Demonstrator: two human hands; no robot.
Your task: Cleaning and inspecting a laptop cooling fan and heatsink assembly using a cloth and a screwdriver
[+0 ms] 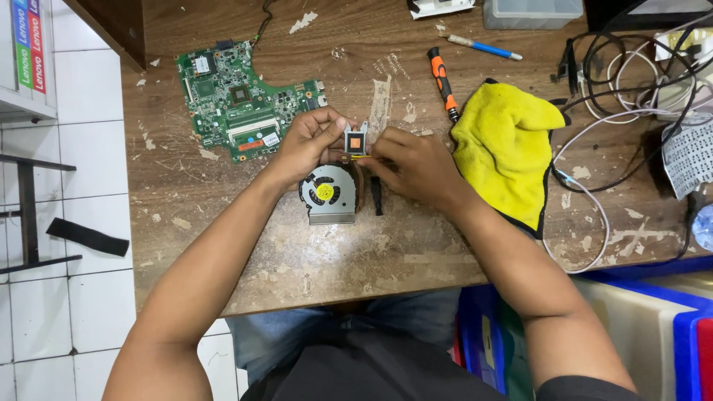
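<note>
1. Copper and grey metal are showing in the small heatsink plate [356,139] that we are holding up between our two hands, just above the desk [223,223].
2. We are closing the fingers of our left hand [308,142] around the left edge of that plate, gripping it.
3. We are bringing our right hand [416,165] in from the other side, its fingers pinched together at the plate's lower right edge, where a thin yellow strip is showing; we cannot tell whether they are gripping the strip or the plate itself.
4. We are keeping the round cooling fan [327,193], with its yellow hub, lying flat on the desk just below our hands; it is looking joined to the plate by a dark pipe.
5. We are seeing a short black piece [376,199] lying beside the fan, to its right.
6. We are leaving the green circuit board [241,100] flat on the desk, near our left hand.
7. We are also seeing a yellow cloth [509,148] to the right, with an orange-handled screwdriver [444,83] lying at its upper left edge.
</note>
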